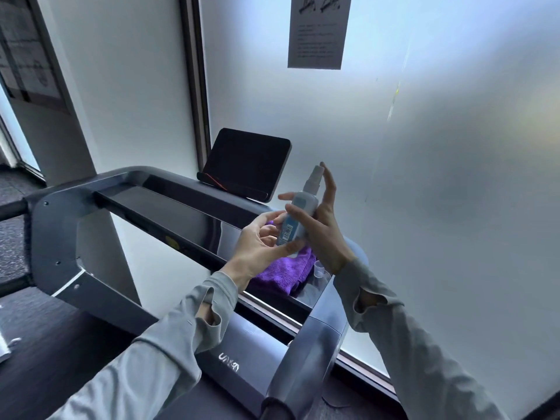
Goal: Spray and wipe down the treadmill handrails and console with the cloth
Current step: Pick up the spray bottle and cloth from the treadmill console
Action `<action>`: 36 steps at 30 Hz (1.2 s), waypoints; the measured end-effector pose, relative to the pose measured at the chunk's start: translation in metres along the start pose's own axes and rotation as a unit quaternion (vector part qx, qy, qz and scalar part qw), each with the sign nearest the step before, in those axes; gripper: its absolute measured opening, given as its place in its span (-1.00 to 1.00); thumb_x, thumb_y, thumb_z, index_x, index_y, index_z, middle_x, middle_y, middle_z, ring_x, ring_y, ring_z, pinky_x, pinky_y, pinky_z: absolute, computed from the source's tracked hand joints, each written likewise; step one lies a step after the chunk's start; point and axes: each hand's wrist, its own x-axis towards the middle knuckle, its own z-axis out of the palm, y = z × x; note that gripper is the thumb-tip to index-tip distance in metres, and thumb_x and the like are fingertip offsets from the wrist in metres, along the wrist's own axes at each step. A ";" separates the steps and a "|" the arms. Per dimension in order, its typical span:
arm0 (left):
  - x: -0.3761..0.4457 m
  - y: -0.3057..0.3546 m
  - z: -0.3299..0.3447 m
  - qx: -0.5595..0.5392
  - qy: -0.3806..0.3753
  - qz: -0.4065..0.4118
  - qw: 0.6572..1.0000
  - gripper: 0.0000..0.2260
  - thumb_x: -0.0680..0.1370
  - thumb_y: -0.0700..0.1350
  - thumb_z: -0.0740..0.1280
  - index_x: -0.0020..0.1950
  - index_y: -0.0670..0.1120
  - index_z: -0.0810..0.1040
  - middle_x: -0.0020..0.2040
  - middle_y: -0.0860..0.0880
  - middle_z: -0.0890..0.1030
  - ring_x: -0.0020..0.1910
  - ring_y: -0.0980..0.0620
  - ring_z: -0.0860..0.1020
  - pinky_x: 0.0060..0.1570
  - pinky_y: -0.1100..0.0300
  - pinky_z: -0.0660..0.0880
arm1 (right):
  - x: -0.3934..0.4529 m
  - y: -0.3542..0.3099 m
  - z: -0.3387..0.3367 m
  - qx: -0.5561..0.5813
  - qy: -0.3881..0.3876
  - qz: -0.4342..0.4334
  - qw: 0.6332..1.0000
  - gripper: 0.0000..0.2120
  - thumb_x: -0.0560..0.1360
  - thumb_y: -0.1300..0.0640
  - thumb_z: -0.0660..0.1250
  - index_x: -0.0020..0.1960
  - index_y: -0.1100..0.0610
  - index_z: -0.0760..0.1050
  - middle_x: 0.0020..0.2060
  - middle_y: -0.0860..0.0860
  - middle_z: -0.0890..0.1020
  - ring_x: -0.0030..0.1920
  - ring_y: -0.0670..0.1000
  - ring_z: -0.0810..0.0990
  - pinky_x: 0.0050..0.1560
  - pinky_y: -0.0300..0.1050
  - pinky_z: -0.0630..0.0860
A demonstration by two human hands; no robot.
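Observation:
A small white spray bottle (298, 213) with a blue label is held upright between both hands above the treadmill console (169, 207). My left hand (260, 247) pinches its lower end with thumb and fingers. My right hand (321, 225) curls its thumb and lower fingers round the body, with the index finger raised beside the nozzle. A purple cloth (288, 274) lies bunched on the console's right end, just below the hands. The grey handrail frame (60, 225) bends down at the left, and the right upright (315, 344) drops below my right wrist.
A dark tablet (245, 162) leans on the console's back ledge. A frosted glass wall (424, 177) with a paper notice (318, 28) stands right behind the treadmill. A clear cap (321, 269) sits beside the cloth. The treadmill deck (45, 344) is at lower left.

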 end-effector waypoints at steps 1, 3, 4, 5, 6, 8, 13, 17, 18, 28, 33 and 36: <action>0.000 0.001 0.001 -0.002 0.004 0.003 1.000 -0.42 0.31 -0.19 0.54 0.29 -0.07 0.43 -0.09 -0.01 0.61 -0.25 0.20 0.61 -0.15 0.34 0.54 | 0.001 0.000 -0.001 0.000 -0.004 0.000 1.000 -0.20 0.54 0.34 0.29 0.46 -0.27 -0.07 0.02 0.15 0.59 -0.13 0.13 0.61 0.04 0.12 0.58; 0.000 0.001 0.003 0.002 0.014 0.017 1.000 -0.44 0.31 -0.22 0.54 0.26 -0.07 0.44 -0.09 0.00 0.60 -0.27 0.25 0.60 -0.20 0.36 0.54 | 0.005 0.002 -0.001 0.015 -0.008 0.008 1.000 -0.22 0.52 0.32 0.31 0.44 -0.30 0.00 -0.02 0.12 0.60 -0.09 0.19 0.58 0.09 0.18 0.56; -0.001 0.002 0.005 0.006 0.020 0.025 0.999 -0.44 0.30 -0.23 0.55 0.23 -0.06 0.44 -0.09 0.00 0.59 -0.28 0.27 0.59 -0.23 0.38 0.52 | 0.007 0.003 -0.002 0.030 -0.012 0.014 0.999 -0.23 0.51 0.33 0.30 0.42 -0.32 0.03 -0.04 0.12 0.60 -0.08 0.22 0.57 0.10 0.21 0.54; -0.002 0.003 0.007 0.012 0.027 0.032 0.999 -0.44 0.28 -0.22 0.56 0.22 -0.06 0.44 -0.10 0.01 0.59 -0.30 0.29 0.59 -0.26 0.40 0.50 | 0.009 0.004 -0.002 0.046 -0.015 0.021 0.999 -0.23 0.50 0.33 0.29 0.42 -0.33 0.06 -0.05 0.12 0.60 -0.09 0.22 0.56 0.09 0.22 0.53; -0.002 0.002 0.009 0.018 0.033 0.037 0.999 -0.43 0.27 -0.21 0.56 0.22 -0.07 0.43 -0.11 0.01 0.59 -0.29 0.28 0.59 -0.27 0.41 0.49 | 0.011 0.005 -0.002 0.063 -0.014 0.027 0.998 -0.23 0.49 0.34 0.28 0.42 -0.32 0.08 -0.07 0.13 0.58 -0.11 0.20 0.57 0.05 0.18 0.55; -0.001 0.003 0.012 0.024 0.029 0.031 0.999 -0.42 0.29 -0.17 0.56 0.25 -0.08 0.40 -0.07 -0.02 0.59 -0.20 0.21 0.61 -0.22 0.38 0.52 | 0.012 0.006 -0.002 0.099 -0.009 0.037 0.994 -0.23 0.46 0.36 0.25 0.44 -0.29 0.10 -0.11 0.14 0.53 -0.18 0.11 0.56 -0.09 0.06 0.58; 0.000 0.000 0.000 -0.013 -0.075 -0.030 0.997 -0.38 0.35 -0.07 0.52 0.34 -0.07 0.36 0.08 -0.13 0.60 0.01 -0.06 0.63 0.06 0.12 0.56 | 0.000 0.006 -0.008 0.111 -0.051 0.043 0.992 -0.24 0.42 0.38 0.16 0.48 -0.20 0.11 -0.15 0.15 0.53 -0.17 0.06 0.56 -0.13 -0.05 0.58; -0.006 -0.007 0.003 0.098 -0.020 0.065 0.993 -0.33 0.24 -0.14 0.60 0.27 -0.03 0.40 -0.07 0.00 0.53 -0.18 0.07 0.57 -0.16 0.16 0.60 | -0.010 0.005 -0.008 0.035 -0.089 0.008 0.995 -0.21 0.51 0.42 0.22 0.52 -0.21 0.04 0.00 0.18 0.56 -0.05 0.16 0.58 0.08 0.07 0.55; -0.006 -0.008 0.006 0.115 -0.007 0.081 0.990 -0.32 0.23 -0.14 0.61 0.27 -0.02 0.39 -0.08 0.04 0.51 -0.18 0.06 0.57 -0.19 0.12 0.62 | -0.012 0.006 -0.007 0.025 -0.086 0.004 0.996 -0.20 0.52 0.42 0.23 0.52 -0.21 0.04 0.00 0.18 0.55 -0.04 0.18 0.57 0.10 0.10 0.53; 0.006 -0.005 -0.015 0.051 -0.092 0.003 0.994 -0.10 0.08 0.45 0.43 0.29 0.02 0.40 0.07 0.02 0.53 -0.03 0.18 0.58 0.01 0.28 0.51 | -0.011 0.004 -0.021 0.094 -0.057 0.031 0.994 -0.30 0.49 0.39 0.21 0.47 -0.16 0.14 -0.18 0.11 0.48 -0.32 0.06 0.49 -0.22 -0.09 0.52; 0.006 0.004 -0.018 -0.089 -0.138 -0.052 0.985 -0.12 0.16 0.28 0.53 0.34 -0.13 0.38 0.20 -0.14 0.56 0.07 -0.06 0.61 0.02 0.09 0.58 | -0.015 0.002 -0.021 0.106 -0.042 0.064 0.991 -0.49 0.47 0.30 0.26 0.28 -0.07 0.16 -0.07 0.12 0.51 -0.33 0.08 0.53 -0.23 -0.06 0.55; 0.004 0.010 -0.008 -0.041 -0.211 -0.053 0.975 -0.30 0.33 -0.15 0.49 0.42 -0.04 0.29 0.28 -0.15 0.51 0.12 -0.11 0.59 0.09 0.06 0.56 | -0.016 0.003 -0.016 0.038 -0.054 0.061 0.996 -0.42 0.48 0.29 0.31 0.30 -0.14 0.12 -0.05 0.09 0.55 -0.14 0.12 0.59 -0.05 0.03 0.56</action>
